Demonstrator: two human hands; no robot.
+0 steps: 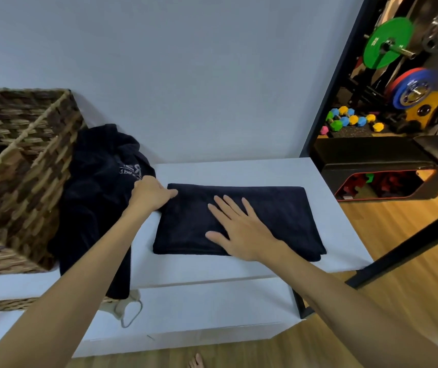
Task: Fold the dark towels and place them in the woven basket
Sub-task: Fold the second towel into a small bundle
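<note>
Flat on the white bench (239,266), folded dark towel (273,211) under right hand (241,229) with fingers spread, left hand (150,193) pinching its corner — soft, floppy, probably best lifted from beneath, towards woven basket (26,166).

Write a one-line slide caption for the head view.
Right hand flat on a folded dark towel, left hand at its corner, woven basket alongside.
</note>
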